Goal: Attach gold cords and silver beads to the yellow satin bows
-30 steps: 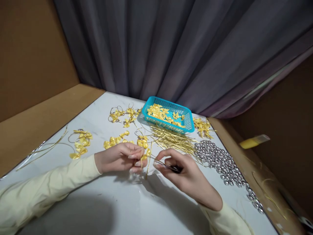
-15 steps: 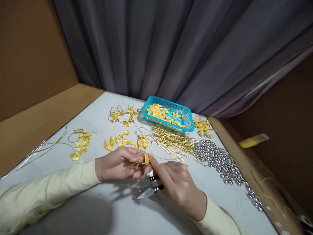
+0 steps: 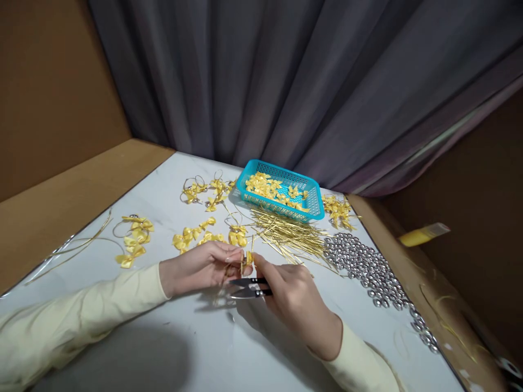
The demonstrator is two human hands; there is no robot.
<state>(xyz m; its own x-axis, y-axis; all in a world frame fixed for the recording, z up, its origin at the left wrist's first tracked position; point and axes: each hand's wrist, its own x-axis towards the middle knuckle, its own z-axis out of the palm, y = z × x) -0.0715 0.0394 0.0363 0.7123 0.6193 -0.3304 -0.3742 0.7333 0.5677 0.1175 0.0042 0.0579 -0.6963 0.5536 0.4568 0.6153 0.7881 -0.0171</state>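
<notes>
One small yellow ribbon bow, pinched between fingertips of left hand and thumb and forefinger of right hand, just above white table, near its middle. Likely feather-light, soft and easily crushed, satin probably slippery; best held at knotted centre, not by loops. Gold cord tails hanging below bow, thin and limp, roughly upright, trailing down toward table; which way bow itself faces too small to tell. Thread snips tucked in right palm, blades slightly parted, long axis roughly level, tips pointing left toward left hand, just beneath bow. Farther out: finished bows scattered left, bundle of gold cords beyond, teal basket of bows behind that, silver beads heaped at right.
</notes>
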